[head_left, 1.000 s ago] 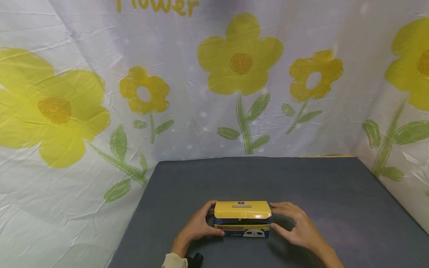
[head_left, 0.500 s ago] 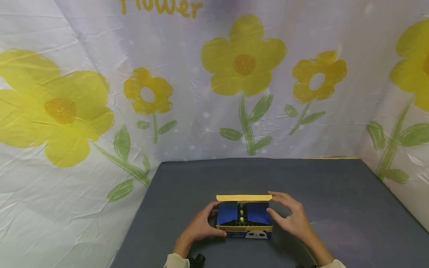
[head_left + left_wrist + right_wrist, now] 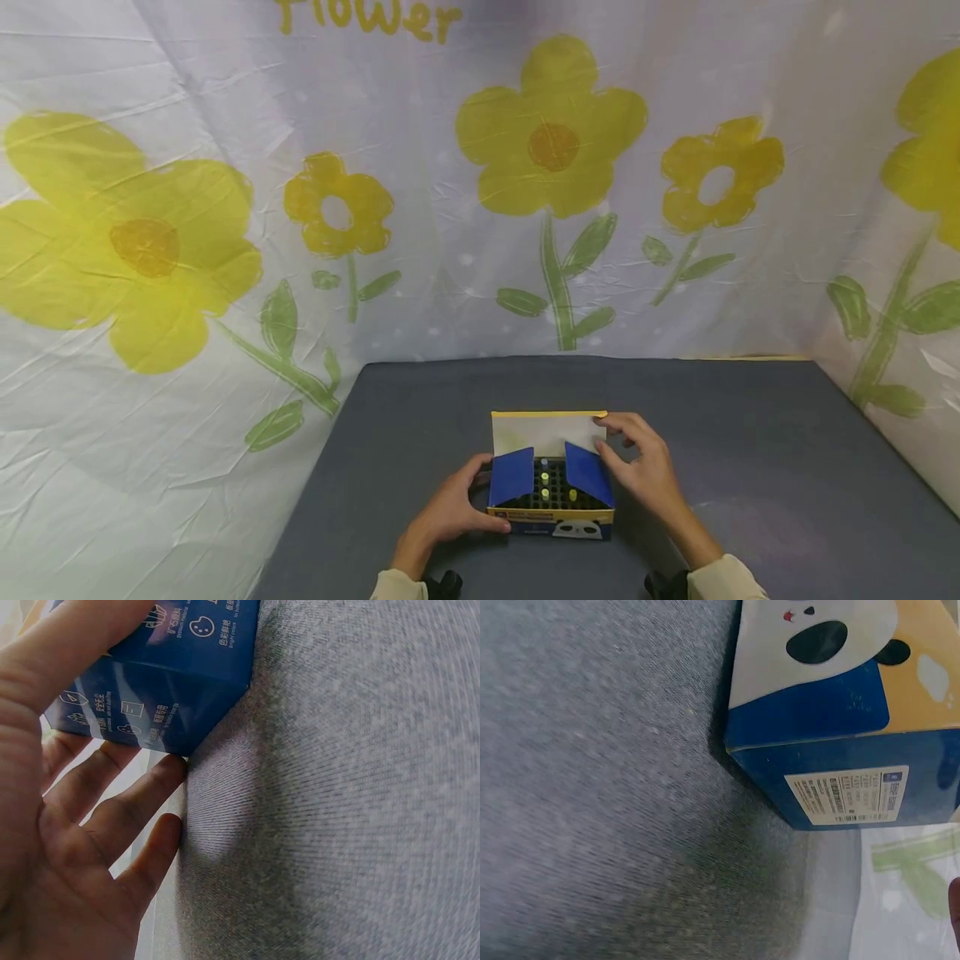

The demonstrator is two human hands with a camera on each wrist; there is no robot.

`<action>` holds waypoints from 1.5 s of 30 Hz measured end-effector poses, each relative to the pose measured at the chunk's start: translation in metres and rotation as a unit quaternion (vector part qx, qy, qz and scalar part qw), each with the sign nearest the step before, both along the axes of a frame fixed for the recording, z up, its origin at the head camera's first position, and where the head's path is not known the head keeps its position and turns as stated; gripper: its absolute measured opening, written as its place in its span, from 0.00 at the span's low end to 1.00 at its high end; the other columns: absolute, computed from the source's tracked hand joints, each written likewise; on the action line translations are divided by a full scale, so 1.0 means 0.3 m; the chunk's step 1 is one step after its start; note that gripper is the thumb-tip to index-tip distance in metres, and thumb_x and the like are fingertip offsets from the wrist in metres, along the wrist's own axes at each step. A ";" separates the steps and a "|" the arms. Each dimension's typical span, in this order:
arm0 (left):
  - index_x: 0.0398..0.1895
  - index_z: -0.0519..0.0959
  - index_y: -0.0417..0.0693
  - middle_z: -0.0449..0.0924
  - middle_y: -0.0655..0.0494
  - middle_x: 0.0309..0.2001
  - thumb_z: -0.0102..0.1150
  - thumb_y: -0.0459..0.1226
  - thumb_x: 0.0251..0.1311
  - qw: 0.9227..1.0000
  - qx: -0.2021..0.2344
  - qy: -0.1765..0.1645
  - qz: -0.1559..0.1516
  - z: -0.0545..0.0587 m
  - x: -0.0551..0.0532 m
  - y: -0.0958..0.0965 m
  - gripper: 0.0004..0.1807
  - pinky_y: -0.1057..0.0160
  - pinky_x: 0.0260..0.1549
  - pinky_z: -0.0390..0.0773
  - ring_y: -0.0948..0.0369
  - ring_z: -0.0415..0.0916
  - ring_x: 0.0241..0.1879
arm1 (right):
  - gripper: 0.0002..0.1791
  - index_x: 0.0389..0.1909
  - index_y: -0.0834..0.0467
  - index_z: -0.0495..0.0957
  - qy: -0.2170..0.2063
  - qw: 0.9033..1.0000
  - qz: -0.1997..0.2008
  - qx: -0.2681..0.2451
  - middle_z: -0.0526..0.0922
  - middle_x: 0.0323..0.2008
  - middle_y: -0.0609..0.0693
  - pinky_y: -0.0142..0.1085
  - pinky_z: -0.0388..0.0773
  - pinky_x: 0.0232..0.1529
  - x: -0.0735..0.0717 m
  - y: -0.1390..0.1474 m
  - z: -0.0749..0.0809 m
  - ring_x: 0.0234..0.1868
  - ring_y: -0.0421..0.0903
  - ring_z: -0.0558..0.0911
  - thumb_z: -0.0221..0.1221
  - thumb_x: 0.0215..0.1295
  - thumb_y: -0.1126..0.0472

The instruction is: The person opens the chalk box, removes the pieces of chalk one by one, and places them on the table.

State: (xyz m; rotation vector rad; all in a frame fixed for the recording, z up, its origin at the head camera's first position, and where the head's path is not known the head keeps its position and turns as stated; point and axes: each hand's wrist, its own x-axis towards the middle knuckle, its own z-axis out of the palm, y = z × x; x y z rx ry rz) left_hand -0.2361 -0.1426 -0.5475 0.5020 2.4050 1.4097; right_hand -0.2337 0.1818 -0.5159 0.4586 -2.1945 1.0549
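A blue and yellow cardboard box [image 3: 528, 527] with a panda print stands near the table's front in the head view. My left hand [image 3: 452, 506] grips its left end, thumb at the front and fingers behind; the left wrist view shows the blue box [image 3: 214, 697] beside the palm. Its lid [image 3: 517, 429] is raised, white inside. Two blue flaps [image 3: 512, 477] tilt inward over a black grid holding several yellow-tipped sticks [image 3: 545, 494]. My right hand [image 3: 647, 467] touches the lid's right edge with fingertips; the thumb is near the right flap [image 3: 585, 471], thumb and index apart.
The box stands on a dark grey table [image 3: 427, 400]. A white curtain [image 3: 435, 283] with yellow flowers hangs behind and at both sides. The right wrist view shows a barcode label [image 3: 851, 796] on the box's end.
The box's lid has swung up and back, exposing the flaps and then the sticks. My right hand has moved up and back with it. The left hand has kept its grip.
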 end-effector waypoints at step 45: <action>0.77 0.61 0.57 0.69 0.51 0.73 0.83 0.47 0.45 1.000 0.025 0.004 -0.002 -0.007 0.004 0.004 0.55 0.43 0.64 0.72 0.49 0.70 0.71 | 0.21 0.66 0.54 0.77 -0.278 0.955 0.064 -0.080 0.80 0.63 0.57 0.53 0.75 0.60 -0.042 0.047 -0.061 0.61 0.57 0.78 0.58 0.76 0.55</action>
